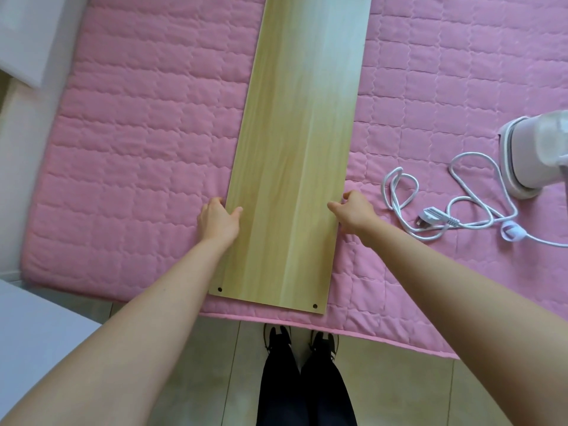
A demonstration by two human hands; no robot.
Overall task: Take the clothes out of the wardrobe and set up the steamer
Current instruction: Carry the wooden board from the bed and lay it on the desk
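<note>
- Steamer (536,155) sits on the pink quilted bed cover (138,167), well to the right of the long wooden board (295,167) that lies lengthwise on the bed; only part of its pale body shows, the rest is cut off at the picture's right side.
- Its white cord (479,192) trails in loose loops between steamer and board, with the plug (431,217) lying free on the cover, so it looks not yet plugged in.
- At the board's near end, the left hand (218,221) grips the left long edge, thumb on top and fingers curled under; the right hand (353,213) grips the right edge the same way.
- Judging by this, the board is being settled as a pressing surface: steamer out, board down, power and garments left to do.
- No clothes are in sight, and whether the white panels (27,38) to the board's left belong to the wardrobe is hard to say.
- Whether the steamer holds water cannot be made out.
- Below the board's end, the person's dark trousers and shoes (302,339) stand on a tiled floor.
</note>
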